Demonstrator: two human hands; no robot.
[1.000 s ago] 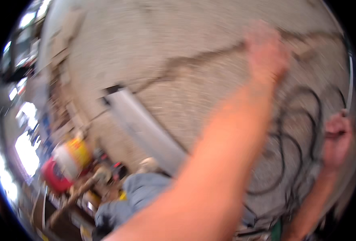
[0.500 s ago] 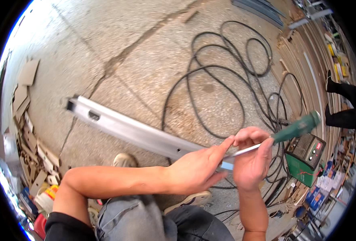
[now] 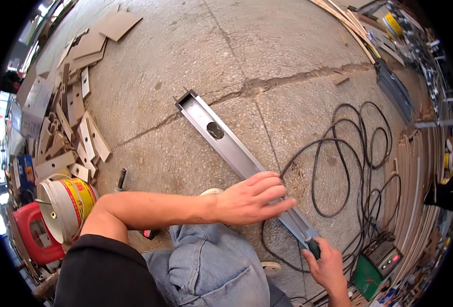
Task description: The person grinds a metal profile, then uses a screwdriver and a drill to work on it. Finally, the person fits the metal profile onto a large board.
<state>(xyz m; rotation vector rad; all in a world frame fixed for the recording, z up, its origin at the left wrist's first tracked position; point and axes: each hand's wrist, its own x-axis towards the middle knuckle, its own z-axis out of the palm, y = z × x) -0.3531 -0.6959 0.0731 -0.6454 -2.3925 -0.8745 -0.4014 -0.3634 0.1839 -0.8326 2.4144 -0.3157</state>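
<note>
A long silver metal channel (image 3: pixel 235 154) lies slanting in front of me, hollow side up. It has an oval cutout near its far end and a dark cap at that end. My left hand (image 3: pixel 249 200) lies across its middle, fingers stretched and slightly apart; the thumb is hidden. At the near end, my right hand (image 3: pixel 330 266) is closed round the dark green handle of a screwdriver (image 3: pixel 313 247). The screwdriver points up into the channel, and its tip is hard to make out.
Black cable (image 3: pixel 316 148) coils on the floor at right, beside a green-and-black power unit (image 3: pixel 372 268). Offcuts of board (image 3: pixel 85 140) are piled at left. Near them stand a white bucket (image 3: pixel 57 217) and a red handled object (image 3: pixel 32 230). A crack (image 3: pixel 267 84) crosses the floor.
The screwdriver has come down from above the channel to its near end with my right hand. The channel is turned hollow side up and slants more steeply. My view has shifted left.
</note>
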